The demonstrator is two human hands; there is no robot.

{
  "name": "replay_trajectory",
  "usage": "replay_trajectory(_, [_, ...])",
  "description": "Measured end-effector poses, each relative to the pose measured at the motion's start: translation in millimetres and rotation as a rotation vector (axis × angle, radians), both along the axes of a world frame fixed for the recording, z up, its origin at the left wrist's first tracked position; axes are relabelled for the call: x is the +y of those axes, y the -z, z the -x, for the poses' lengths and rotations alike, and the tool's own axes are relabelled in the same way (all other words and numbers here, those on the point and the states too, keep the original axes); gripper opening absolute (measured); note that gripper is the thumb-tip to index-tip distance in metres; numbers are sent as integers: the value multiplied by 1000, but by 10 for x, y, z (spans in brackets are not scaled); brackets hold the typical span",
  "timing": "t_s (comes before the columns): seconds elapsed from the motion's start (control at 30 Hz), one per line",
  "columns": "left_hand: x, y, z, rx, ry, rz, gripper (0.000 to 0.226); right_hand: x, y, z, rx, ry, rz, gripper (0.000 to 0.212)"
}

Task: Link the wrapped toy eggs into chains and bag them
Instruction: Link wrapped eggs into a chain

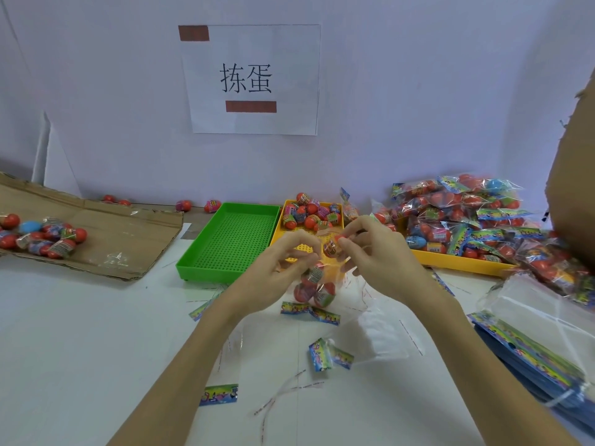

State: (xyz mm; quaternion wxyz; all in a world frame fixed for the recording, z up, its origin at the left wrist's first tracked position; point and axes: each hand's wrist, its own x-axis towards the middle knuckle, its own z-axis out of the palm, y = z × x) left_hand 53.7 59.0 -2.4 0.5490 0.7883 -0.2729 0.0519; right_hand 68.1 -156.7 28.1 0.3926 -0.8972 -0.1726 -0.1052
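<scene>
While I'm holding the egg chain (317, 284) up over the table (80, 333), my left hand (283, 268) is pinching its wrap and my right hand (376, 252) is pinching the top egg (331, 247), keeping it steady for linking near the yellow tray (338, 207).

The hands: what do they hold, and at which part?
Both hands, left hand and right hand, pinch the top of a chain of wrapped eggs.

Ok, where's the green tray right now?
In the head view the green tray sits left of centre at the back of the table, side by side with the yellow tray of loose wrapped eggs, and right of the flattened cardboard.
</scene>
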Motion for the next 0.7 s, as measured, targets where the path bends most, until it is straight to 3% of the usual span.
replay_trajectory(0.13, [-8, -9, 15, 14, -22, 36, 13, -3, -37, 21, -11, -86, 243, 8])
replay_trajectory(0.23, [-29, 28, -9, 1, -43, 46, 16, 15, -42, 42, 20, -151, 295, 10])
replay_trajectory(0.5, [-114, 101, -4, -173, -148, -39, 8, 31, -1, 29, 156, -110, 156, 12])
replay_trajectory(0.7, [-133, 133, -14, -183, -197, -74, 10, 187, 150, 20, 195, 81, -145, 21])
